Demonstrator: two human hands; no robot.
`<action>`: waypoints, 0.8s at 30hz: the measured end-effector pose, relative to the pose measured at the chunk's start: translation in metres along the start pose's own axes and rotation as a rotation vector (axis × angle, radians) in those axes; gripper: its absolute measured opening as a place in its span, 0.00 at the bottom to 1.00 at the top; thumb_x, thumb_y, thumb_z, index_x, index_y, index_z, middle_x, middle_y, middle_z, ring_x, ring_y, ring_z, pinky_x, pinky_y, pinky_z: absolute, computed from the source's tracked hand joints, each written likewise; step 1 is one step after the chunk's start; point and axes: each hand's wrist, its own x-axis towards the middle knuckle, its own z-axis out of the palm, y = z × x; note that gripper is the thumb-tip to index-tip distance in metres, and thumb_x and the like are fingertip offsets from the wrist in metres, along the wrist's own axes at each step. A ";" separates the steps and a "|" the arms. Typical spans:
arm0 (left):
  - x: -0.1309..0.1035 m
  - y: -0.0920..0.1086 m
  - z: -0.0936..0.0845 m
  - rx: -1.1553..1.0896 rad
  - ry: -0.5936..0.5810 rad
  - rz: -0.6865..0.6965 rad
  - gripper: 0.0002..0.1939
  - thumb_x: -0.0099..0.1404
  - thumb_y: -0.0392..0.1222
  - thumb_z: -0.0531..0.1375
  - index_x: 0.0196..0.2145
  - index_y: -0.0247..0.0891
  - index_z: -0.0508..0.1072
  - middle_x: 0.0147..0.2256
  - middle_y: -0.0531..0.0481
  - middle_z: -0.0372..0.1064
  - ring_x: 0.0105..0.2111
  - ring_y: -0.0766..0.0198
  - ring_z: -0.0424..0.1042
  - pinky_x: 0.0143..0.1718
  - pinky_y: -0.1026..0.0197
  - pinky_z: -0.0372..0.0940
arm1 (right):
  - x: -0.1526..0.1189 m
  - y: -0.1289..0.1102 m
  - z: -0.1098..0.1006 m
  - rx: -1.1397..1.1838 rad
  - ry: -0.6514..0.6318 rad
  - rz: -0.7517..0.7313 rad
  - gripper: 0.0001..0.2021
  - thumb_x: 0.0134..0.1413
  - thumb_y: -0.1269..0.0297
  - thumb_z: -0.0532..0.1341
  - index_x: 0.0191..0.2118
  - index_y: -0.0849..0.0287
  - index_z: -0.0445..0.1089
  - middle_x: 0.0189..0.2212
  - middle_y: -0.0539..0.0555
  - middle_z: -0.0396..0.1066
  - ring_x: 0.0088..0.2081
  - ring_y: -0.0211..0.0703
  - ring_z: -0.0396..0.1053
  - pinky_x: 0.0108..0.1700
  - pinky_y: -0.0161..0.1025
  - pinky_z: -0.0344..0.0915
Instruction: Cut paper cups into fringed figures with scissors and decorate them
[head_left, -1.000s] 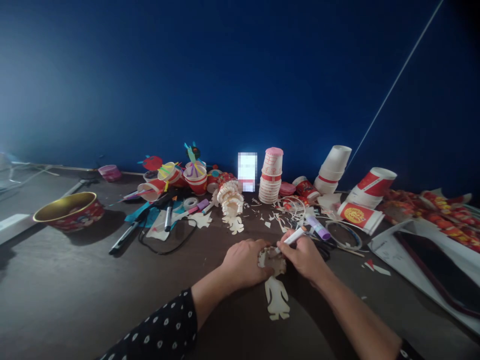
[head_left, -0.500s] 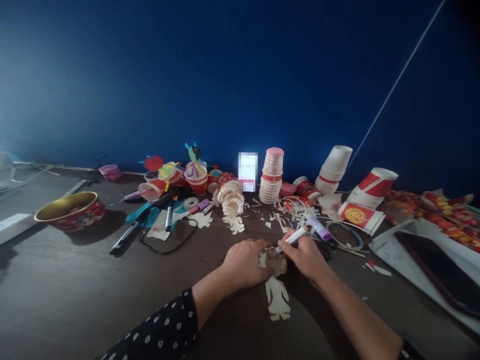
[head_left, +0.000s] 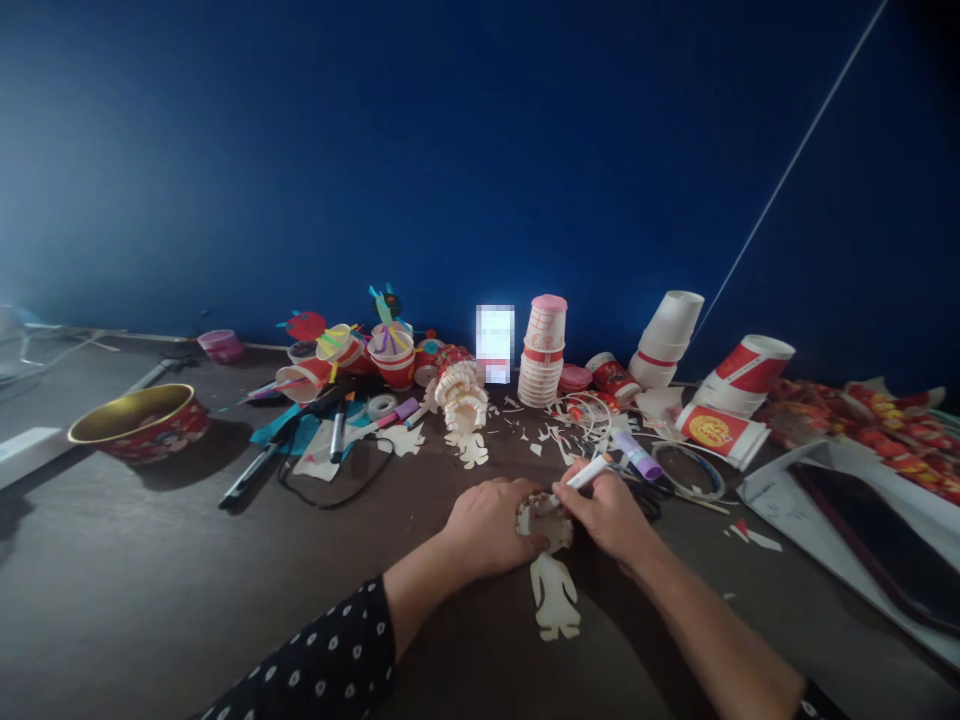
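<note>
A pale paper figure (head_left: 555,600) lies on the dark table, its round, scalloped upper part between my hands. My left hand (head_left: 491,522) grips the left edge of that round part, thumb on its near side. In my right hand (head_left: 611,515) is a white marker (head_left: 589,472), pinched between the fingers and slanting down to the left, its lower end over the round part. Whether the tip touches the paper is too small to tell. Beyond my left hand stands a row of similar pale cut-outs (head_left: 466,415).
Stacked paper cups (head_left: 541,375) stand behind, with paper scraps and a purple glue stick (head_left: 637,456) in front. To the left are a gold-rimmed bowl (head_left: 139,425) and black markers (head_left: 338,435). A phone (head_left: 877,535) rests on white card at the right.
The marker and my right fingers have shifted very slightly left over the round part. My left hand and the paper figure hold their position.
</note>
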 end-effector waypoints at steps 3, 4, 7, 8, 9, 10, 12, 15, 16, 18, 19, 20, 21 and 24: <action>0.000 0.000 0.000 -0.010 0.006 0.002 0.24 0.49 0.51 0.57 0.45 0.44 0.65 0.39 0.48 0.69 0.39 0.54 0.69 0.38 0.58 0.62 | 0.000 0.001 0.000 0.070 0.006 0.034 0.09 0.44 0.60 0.59 0.21 0.58 0.62 0.15 0.45 0.61 0.20 0.38 0.60 0.25 0.35 0.56; 0.000 -0.001 0.000 -0.016 0.007 0.000 0.25 0.48 0.50 0.57 0.46 0.45 0.65 0.39 0.48 0.69 0.40 0.54 0.68 0.39 0.57 0.62 | 0.001 0.001 0.000 0.100 0.010 0.050 0.10 0.45 0.59 0.58 0.21 0.58 0.61 0.14 0.45 0.60 0.19 0.37 0.59 0.24 0.34 0.56; 0.001 -0.002 0.001 -0.029 0.010 -0.010 0.27 0.48 0.51 0.57 0.47 0.46 0.64 0.40 0.48 0.69 0.40 0.53 0.68 0.40 0.56 0.62 | 0.002 0.003 0.000 0.198 0.034 0.104 0.10 0.46 0.58 0.57 0.22 0.57 0.60 0.13 0.45 0.59 0.17 0.36 0.58 0.22 0.35 0.57; 0.001 -0.002 0.002 -0.032 0.011 -0.010 0.28 0.48 0.51 0.57 0.48 0.46 0.64 0.41 0.48 0.69 0.41 0.53 0.68 0.41 0.55 0.62 | 0.002 0.003 -0.001 0.229 0.046 0.120 0.11 0.46 0.58 0.57 0.21 0.57 0.60 0.13 0.45 0.58 0.17 0.36 0.57 0.22 0.35 0.57; 0.001 -0.002 0.002 -0.034 0.013 -0.008 0.28 0.47 0.51 0.57 0.48 0.46 0.63 0.41 0.48 0.69 0.41 0.53 0.68 0.41 0.55 0.62 | 0.002 0.003 -0.001 0.257 0.058 0.136 0.11 0.46 0.57 0.57 0.21 0.57 0.59 0.14 0.45 0.58 0.17 0.36 0.57 0.22 0.35 0.58; 0.001 -0.003 0.002 -0.035 0.014 -0.008 0.29 0.47 0.51 0.57 0.48 0.47 0.63 0.41 0.48 0.68 0.41 0.53 0.68 0.41 0.55 0.62 | 0.002 0.002 -0.002 0.283 0.068 0.151 0.11 0.46 0.57 0.57 0.21 0.57 0.59 0.14 0.45 0.58 0.17 0.35 0.57 0.22 0.35 0.59; 0.001 -0.003 0.002 -0.038 0.013 -0.013 0.29 0.47 0.51 0.57 0.49 0.47 0.63 0.41 0.48 0.68 0.41 0.53 0.68 0.41 0.55 0.62 | 0.002 0.000 -0.003 0.327 0.080 0.180 0.11 0.46 0.58 0.57 0.21 0.57 0.59 0.15 0.45 0.57 0.17 0.34 0.56 0.23 0.35 0.60; 0.000 -0.003 0.002 -0.038 0.008 -0.025 0.28 0.48 0.51 0.57 0.48 0.47 0.63 0.40 0.48 0.69 0.40 0.53 0.68 0.40 0.56 0.62 | 0.001 -0.002 -0.005 0.366 0.080 0.214 0.09 0.45 0.60 0.56 0.22 0.57 0.58 0.15 0.43 0.56 0.16 0.33 0.55 0.23 0.34 0.60; 0.000 -0.002 0.002 -0.039 0.006 -0.025 0.28 0.48 0.51 0.57 0.48 0.47 0.64 0.39 0.48 0.69 0.40 0.54 0.68 0.39 0.56 0.62 | 0.001 -0.003 -0.006 0.369 0.075 0.219 0.09 0.45 0.60 0.56 0.23 0.57 0.58 0.14 0.43 0.56 0.16 0.33 0.54 0.23 0.34 0.60; 0.000 -0.002 0.001 -0.043 0.009 -0.021 0.27 0.47 0.51 0.57 0.47 0.47 0.64 0.39 0.48 0.69 0.39 0.54 0.69 0.39 0.56 0.62 | 0.001 -0.003 -0.006 0.362 0.057 0.217 0.09 0.45 0.60 0.56 0.22 0.57 0.58 0.14 0.43 0.56 0.16 0.33 0.55 0.23 0.34 0.60; 0.000 -0.002 0.001 -0.045 0.010 -0.017 0.27 0.47 0.51 0.57 0.47 0.47 0.64 0.39 0.48 0.69 0.39 0.54 0.69 0.39 0.57 0.62 | 0.001 -0.002 -0.005 0.351 0.046 0.212 0.08 0.45 0.60 0.56 0.22 0.57 0.58 0.13 0.43 0.57 0.16 0.34 0.55 0.22 0.34 0.59; 0.000 -0.002 0.001 -0.048 0.012 -0.013 0.27 0.47 0.51 0.57 0.47 0.48 0.64 0.39 0.48 0.69 0.39 0.54 0.69 0.39 0.56 0.62 | 0.001 -0.002 -0.005 0.334 0.034 0.204 0.08 0.45 0.60 0.56 0.22 0.57 0.59 0.13 0.43 0.58 0.16 0.34 0.56 0.22 0.34 0.58; 0.000 -0.003 0.001 -0.051 0.013 -0.010 0.27 0.47 0.51 0.57 0.47 0.48 0.64 0.40 0.48 0.69 0.39 0.54 0.68 0.39 0.56 0.62 | 0.000 -0.001 -0.004 0.314 0.021 0.193 0.08 0.45 0.61 0.56 0.22 0.58 0.59 0.13 0.44 0.58 0.16 0.34 0.56 0.21 0.33 0.57; 0.000 -0.003 0.002 -0.054 0.017 0.000 0.27 0.47 0.51 0.58 0.47 0.48 0.64 0.40 0.49 0.69 0.39 0.54 0.69 0.39 0.56 0.62 | 0.000 0.002 -0.002 0.242 -0.016 0.145 0.08 0.44 0.62 0.58 0.21 0.58 0.61 0.12 0.44 0.59 0.17 0.34 0.56 0.21 0.33 0.54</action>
